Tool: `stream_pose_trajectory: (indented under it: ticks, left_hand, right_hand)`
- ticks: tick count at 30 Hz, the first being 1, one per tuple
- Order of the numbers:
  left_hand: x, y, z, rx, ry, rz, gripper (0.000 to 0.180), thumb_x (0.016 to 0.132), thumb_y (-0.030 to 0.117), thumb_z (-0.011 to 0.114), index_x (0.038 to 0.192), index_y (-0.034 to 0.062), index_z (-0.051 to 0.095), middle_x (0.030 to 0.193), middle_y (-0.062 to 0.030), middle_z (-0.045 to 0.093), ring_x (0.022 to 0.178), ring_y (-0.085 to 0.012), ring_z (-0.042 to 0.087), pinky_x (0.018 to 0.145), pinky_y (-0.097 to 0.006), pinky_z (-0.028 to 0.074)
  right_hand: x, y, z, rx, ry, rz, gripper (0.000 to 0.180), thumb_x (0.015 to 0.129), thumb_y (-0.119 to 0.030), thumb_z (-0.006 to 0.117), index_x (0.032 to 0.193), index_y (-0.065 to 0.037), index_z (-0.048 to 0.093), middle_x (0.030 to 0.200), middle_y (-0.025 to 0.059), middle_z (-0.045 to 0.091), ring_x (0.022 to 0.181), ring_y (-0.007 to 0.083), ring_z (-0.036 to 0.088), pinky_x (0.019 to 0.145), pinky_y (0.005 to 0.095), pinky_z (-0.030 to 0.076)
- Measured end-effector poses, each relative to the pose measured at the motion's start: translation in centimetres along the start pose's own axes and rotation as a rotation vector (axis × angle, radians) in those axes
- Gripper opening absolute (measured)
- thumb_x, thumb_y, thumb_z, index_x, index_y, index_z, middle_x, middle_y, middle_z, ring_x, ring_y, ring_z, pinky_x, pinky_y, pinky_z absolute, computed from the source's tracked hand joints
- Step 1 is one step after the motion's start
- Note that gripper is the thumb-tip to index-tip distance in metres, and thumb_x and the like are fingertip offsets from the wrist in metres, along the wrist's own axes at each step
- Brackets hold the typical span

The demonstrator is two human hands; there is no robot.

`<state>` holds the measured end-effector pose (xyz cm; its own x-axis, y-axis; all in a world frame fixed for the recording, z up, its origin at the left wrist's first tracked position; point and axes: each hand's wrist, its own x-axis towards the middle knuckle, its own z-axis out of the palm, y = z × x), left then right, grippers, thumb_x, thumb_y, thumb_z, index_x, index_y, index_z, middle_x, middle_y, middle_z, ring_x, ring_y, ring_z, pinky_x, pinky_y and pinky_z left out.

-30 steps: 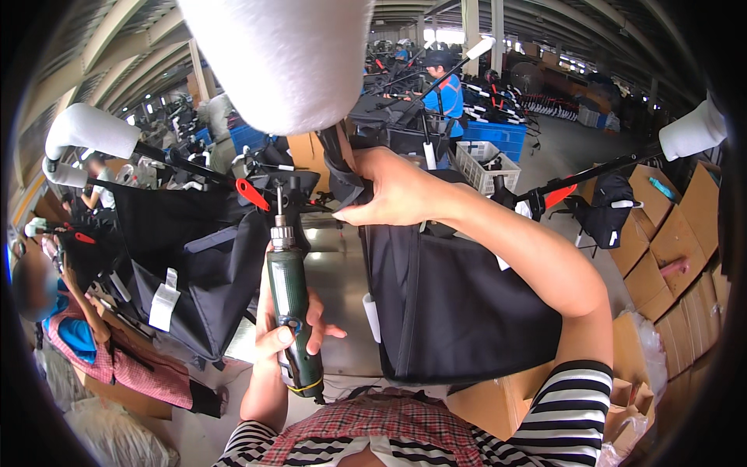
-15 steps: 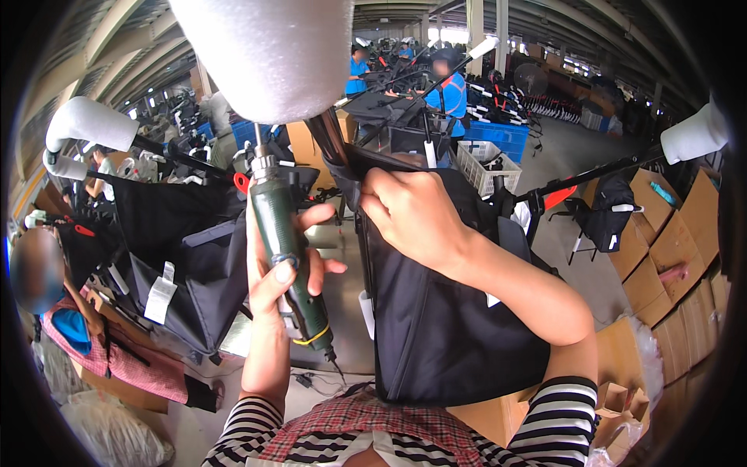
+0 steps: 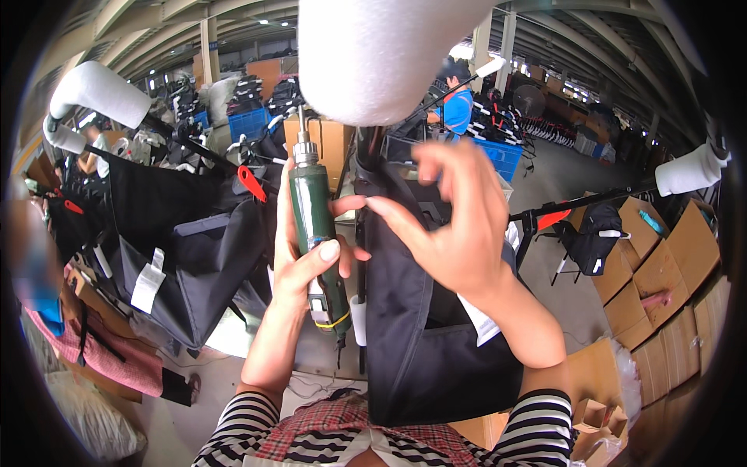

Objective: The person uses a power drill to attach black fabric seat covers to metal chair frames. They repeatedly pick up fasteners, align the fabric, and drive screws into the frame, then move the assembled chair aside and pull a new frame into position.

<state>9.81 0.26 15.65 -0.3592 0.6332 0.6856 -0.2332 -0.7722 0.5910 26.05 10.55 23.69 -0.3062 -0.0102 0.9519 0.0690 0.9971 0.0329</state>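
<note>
My left hand [image 3: 307, 261] is wrapped round a green electric screwdriver [image 3: 313, 210], its bit pointing up and its cord end down. My right hand [image 3: 463, 222] is raised just right of it, thumb stretched out and fingers loosely bent and somewhat blurred, with nothing visible in them. The right thumb tip meets or nearly meets my left index fingertip; whether something tiny lies between them I cannot tell. Below my right hand hangs the black fabric [image 3: 405, 335] of a folding stroller-like frame. Its dark tube [image 3: 369, 148] rises behind the hands to a white foam-wrapped end [image 3: 389, 62].
Another black fabric frame [image 3: 206, 268] with a red lever [image 3: 251, 184] stands on the left, its handle foam-wrapped [image 3: 101, 97]. A person in pink clothing [image 3: 93, 346] is at the far left. Cardboard boxes [image 3: 661, 265] line the right. Someone in blue [image 3: 457, 109] works farther back.
My right hand has let go of the dark fabric around the tube and drawn back toward my left hand, its thumb now out. The view has shifted slightly; the screwdriver stays in my left hand.
</note>
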Motion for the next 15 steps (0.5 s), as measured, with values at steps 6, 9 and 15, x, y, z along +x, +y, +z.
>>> stream_pose_trajectory:
  ticks: [6, 9, 15]
  left_hand:
    - [-0.1, 0.7, 0.4, 0.020, 0.014, -0.058, 0.119, 0.076, 0.009, 0.078, 0.159, 0.0216, -0.007, 0.128, -0.0292, 0.057, 0.063, -0.0209, 0.067, 0.066, -0.038, 0.062]
    - [-2.5, 1.7, 0.2, 0.023, 0.024, -0.107, 0.122, 0.072, 0.005, 0.080, 0.159, 0.0216, -0.005, 0.128, -0.0280, 0.058, 0.065, -0.0219, 0.069, 0.059, -0.031, 0.059]
    - [-8.3, 3.0, -2.1, -0.091, -0.117, -0.494, 0.127, 0.069, -0.006, 0.078, 0.160, 0.0216, -0.005, 0.097, -0.0265, 0.062, 0.063, -0.0237, 0.068, 0.060, -0.034, 0.054]
  right_hand:
    - [0.9, 2.7, 3.3, 0.422, -0.483, 0.227, 0.023, 0.088, -0.013, 0.072, 0.107, 0.000, 0.067, 0.093, 0.0155, 0.073, 0.085, 0.0285, 0.074, 0.079, 0.0375, 0.055]
    - [0.3, 3.6, 3.8, 0.285, -0.465, 0.133, 0.022, 0.088, -0.011, 0.070, 0.108, -0.001, 0.068, 0.092, 0.0166, 0.073, 0.083, 0.0317, 0.073, 0.074, 0.0374, 0.056]
    - [-0.2, 4.1, 4.0, 0.256, -0.415, 0.033, 0.023, 0.085, -0.005, 0.070, 0.107, -0.002, 0.068, 0.095, 0.0134, 0.073, 0.080, 0.0297, 0.073, 0.070, 0.0354, 0.056]
